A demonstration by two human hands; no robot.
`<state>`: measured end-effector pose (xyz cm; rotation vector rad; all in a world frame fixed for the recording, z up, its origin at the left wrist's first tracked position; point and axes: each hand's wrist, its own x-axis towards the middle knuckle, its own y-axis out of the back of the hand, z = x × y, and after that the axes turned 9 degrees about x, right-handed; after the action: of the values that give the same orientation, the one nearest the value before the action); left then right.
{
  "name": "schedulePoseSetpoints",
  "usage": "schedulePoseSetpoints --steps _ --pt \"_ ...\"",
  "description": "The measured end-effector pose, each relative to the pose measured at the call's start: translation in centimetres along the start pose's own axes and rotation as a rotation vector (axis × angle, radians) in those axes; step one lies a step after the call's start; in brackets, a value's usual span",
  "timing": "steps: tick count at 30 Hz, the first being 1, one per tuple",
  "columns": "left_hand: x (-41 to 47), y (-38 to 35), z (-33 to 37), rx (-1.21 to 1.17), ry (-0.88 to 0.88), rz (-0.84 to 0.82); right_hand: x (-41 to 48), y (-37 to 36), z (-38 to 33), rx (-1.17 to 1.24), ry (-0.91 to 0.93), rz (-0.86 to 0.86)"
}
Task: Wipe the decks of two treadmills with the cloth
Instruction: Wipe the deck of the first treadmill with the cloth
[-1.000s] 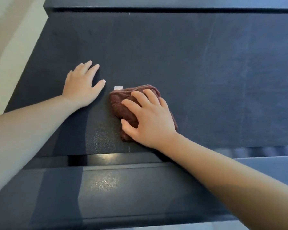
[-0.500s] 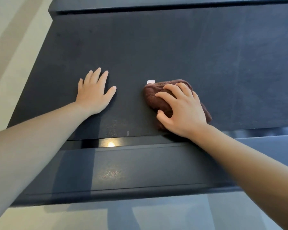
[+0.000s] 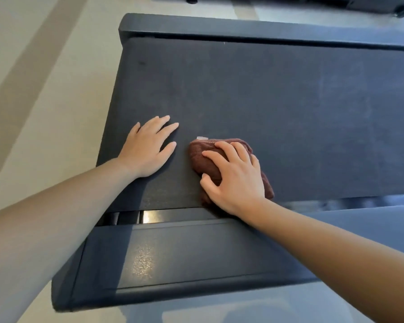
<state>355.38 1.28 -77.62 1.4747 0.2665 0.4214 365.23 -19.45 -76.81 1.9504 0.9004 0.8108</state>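
My right hand [image 3: 233,177] lies palm down on the bunched dark-brown terry cloth [image 3: 202,157], fingers spread and curled over it, pressing it onto the dark grey treadmill deck [image 3: 278,113] near its near edge. A small white tag [image 3: 202,138] sticks out at the cloth's far side. Just left of the cloth, my left hand [image 3: 148,145] rests flat on the deck, fingers together, holding nothing. Pale floor [image 3: 44,89] lies to the left.

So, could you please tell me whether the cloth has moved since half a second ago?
Yes: the cloth slid left along the treadmill belt, toward its left end.
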Motion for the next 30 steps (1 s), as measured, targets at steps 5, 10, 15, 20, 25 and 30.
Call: schedulePoseSetpoints --steps 5,10,15,20,25,30 --pt "1.3 -0.7 -2.1 0.018 0.03 0.026 5.3 -2.0 -1.1 -0.037 -0.05 0.06" --pt "2.7 -1.0 -2.7 -0.003 -0.006 -0.001 11.2 -3.0 -1.1 -0.072 -0.111 0.059" --pt "6.2 -1.0 -4.0 0.001 -0.016 -0.008 14.8 -3.7 0.1 -0.083 -0.148 0.09" --pt "8.9 -1.4 -4.7 0.026 0.085 0.029 19.2 -4.0 2.1 -0.084 -0.165 0.128" --pt "11.8 -1.5 -6.0 0.015 0.171 0.004 26.6 -4.5 4.1 -0.083 -0.175 0.121" --pt "13.7 -1.7 -6.5 0.077 0.233 0.04 34.1 -5.6 5.8 -0.078 -0.113 0.101"
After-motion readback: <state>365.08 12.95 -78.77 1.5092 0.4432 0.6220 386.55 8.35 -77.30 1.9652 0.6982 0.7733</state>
